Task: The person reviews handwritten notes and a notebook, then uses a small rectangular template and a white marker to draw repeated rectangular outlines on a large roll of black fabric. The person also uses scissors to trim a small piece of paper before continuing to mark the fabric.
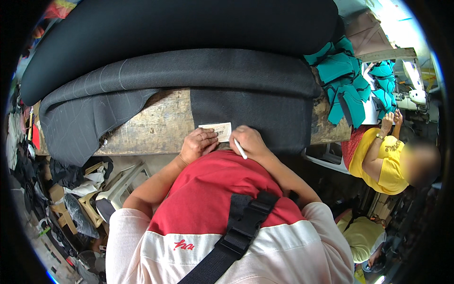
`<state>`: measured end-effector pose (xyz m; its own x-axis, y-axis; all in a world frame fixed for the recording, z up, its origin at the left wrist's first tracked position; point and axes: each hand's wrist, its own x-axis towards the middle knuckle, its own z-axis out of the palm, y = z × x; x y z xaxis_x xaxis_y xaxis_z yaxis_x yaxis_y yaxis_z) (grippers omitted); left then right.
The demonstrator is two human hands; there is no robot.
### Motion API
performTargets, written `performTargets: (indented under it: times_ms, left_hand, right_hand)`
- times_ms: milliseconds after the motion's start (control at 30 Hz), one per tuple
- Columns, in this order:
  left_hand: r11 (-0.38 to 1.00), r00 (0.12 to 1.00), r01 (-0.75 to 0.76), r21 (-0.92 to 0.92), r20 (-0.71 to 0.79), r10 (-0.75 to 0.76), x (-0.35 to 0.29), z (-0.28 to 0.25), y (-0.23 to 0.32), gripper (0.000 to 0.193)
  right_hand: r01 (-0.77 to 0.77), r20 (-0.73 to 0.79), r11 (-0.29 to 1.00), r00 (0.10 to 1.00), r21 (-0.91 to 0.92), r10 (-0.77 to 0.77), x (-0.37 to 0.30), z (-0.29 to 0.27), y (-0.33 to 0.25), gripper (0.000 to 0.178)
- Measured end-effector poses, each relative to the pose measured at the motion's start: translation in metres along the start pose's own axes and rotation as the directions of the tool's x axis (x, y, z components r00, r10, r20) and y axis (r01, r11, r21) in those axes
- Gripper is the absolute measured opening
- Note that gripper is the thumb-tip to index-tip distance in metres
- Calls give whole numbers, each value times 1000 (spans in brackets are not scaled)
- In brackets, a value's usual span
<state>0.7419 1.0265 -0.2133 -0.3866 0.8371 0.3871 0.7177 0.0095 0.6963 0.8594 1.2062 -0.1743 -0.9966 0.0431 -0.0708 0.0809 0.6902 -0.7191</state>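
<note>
A small pale rectangular card [223, 128] with dark marks on it lies on black fabric [255, 113] at the table's near edge. My left hand [199, 144] rests at the card's left and lower side, its curled fingers holding the card down. On the other side, my right hand [249, 142] is closed around a white pen [240, 149], whose back end points toward me. The pen's tip is hidden by my fingers, so I cannot tell whether it touches the card or the fabric.
A worn wooden table [156, 124] runs across, with a large black fabric roll [184, 28] along its far side. Chalk-lined dark fabric [90, 118] hangs over the left. Teal cut pieces [347, 80] are piled at right, near a person in yellow [378, 158] and a sewing machine [416, 98].
</note>
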Motion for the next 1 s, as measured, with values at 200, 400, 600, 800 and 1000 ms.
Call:
performTargets:
  times_ms: [200,400,600,800,1000]
  left_hand:
    - [999,1000,-3,-40,7,3,-5,-1,6,20]
    - [904,883,376,-204,-215,-416,-14,-3,12,38]
    - [837,820,460,-297,-220,-529,-16,-3,8,50]
    - [889,869,446,-105,-188,-458,-14,-2,7,65]
    - [920,898,388,-57,-201,-391,-19,1,6,55]
  right_hand:
    - [134,-244,983,965,128,-100,10,4,0,28]
    - [243,-3,962,969,-128,-246,13,1,6,35]
    - [106,-289,969,957,223,-38,50,-18,16,22]
    - [126,-36,985,991,-119,-131,29,-13,11,52]
    - [85,-167,995,982,-44,-91,50,-13,27,49]
